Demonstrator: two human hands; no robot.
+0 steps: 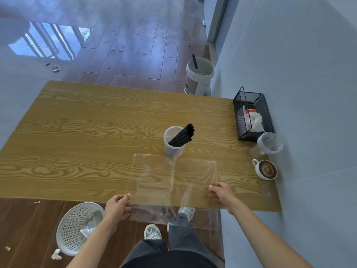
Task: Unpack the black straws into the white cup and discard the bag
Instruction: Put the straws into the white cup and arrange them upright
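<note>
Both hands, left hand and right hand, pinch the empty clear bag taut; swinging it carelessly could tip the straw-filled white cup.

No legible text or labels anywhere

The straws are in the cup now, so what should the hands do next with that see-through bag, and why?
Probably carry the bag left and down to the white basket on the floor. The black straws already stand in the white cup, and the bag looks empty, stretched between the left hand and right hand, each pinching an edge, so only discarding seems left.
</note>
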